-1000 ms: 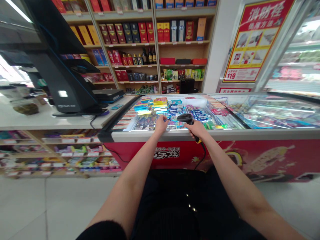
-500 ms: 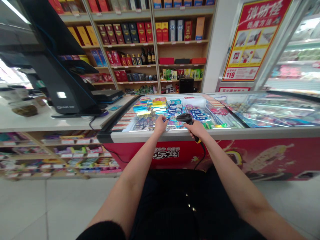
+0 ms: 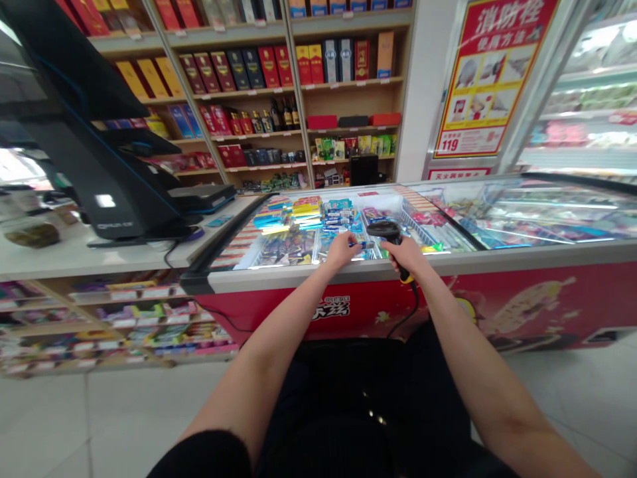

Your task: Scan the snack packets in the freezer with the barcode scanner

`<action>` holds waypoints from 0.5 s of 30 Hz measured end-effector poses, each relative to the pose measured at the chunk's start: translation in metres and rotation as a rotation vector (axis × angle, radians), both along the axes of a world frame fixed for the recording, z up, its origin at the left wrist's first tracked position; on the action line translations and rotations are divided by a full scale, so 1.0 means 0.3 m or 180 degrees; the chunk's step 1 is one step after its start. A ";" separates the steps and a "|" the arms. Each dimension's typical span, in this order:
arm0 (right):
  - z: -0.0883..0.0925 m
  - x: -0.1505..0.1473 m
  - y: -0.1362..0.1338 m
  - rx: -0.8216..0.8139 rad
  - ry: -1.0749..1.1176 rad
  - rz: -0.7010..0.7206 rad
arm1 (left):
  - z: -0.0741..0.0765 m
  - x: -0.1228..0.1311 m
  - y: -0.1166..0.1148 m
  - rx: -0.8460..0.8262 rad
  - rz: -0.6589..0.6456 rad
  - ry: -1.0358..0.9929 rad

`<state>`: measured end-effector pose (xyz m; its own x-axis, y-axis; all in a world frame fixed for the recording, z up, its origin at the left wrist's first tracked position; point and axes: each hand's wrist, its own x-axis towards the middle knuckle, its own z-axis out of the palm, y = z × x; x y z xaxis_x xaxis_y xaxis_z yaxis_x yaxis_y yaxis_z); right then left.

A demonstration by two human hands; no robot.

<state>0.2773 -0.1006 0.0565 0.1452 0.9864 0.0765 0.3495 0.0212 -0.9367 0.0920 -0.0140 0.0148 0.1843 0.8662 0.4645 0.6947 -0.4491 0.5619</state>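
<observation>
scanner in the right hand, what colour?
Black scanner, with yellow at the handle's base; the head view shows it.

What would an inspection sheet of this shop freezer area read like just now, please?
Surface: chest freezer, red front, glass top.
Job's things: black scanner; small blue packet; stacked packets inside.
Clutter: blurred dark item on the white counter.
Grips: left hand pinches the blue packet; right hand holds the scanner handle.
Cables: scanner cable hangs down the front; till cable below the till screen.
Surroundings: shelves of boxes, red poster, chilled cabinet.
</observation>
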 end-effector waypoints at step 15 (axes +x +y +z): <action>-0.018 0.223 0.008 0.0161 0.0623 -0.0496 | -0.015 0.356 0.086 0.0387 -0.0244 0.0693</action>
<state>0.3443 -0.0982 0.0513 0.3122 0.9466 0.0807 0.1644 0.0299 -0.9859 0.1988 0.0118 0.0102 0.3543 0.7861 0.5065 0.7546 -0.5602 0.3416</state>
